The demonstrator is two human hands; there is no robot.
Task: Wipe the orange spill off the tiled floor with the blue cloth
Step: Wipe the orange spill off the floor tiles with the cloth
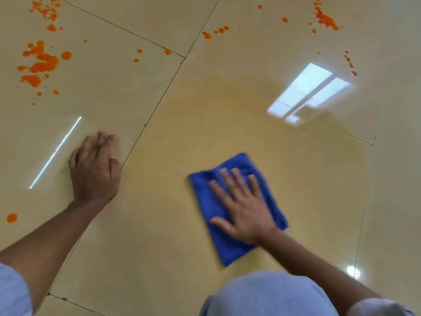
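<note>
A folded blue cloth (205, 201) lies flat on the glossy beige tiled floor (159, 247). My right hand (241, 206) presses on it with straight, spread fingers. My left hand (94, 169) rests flat on the tile to the left, fingers together. Orange spill splatters (41, 62) sit at the far left, with more drops (218, 31) at top centre and a patch (324, 19) at top right. A single orange drop (11, 217) lies near my left forearm. A faint yellowish smear (227, 115) covers the tile beyond the cloth.
My knee in light blue fabric (268, 295) is at the bottom centre. A window reflection (309, 94) glares on the tile at right. Dark grout lines (157, 106) cross the floor.
</note>
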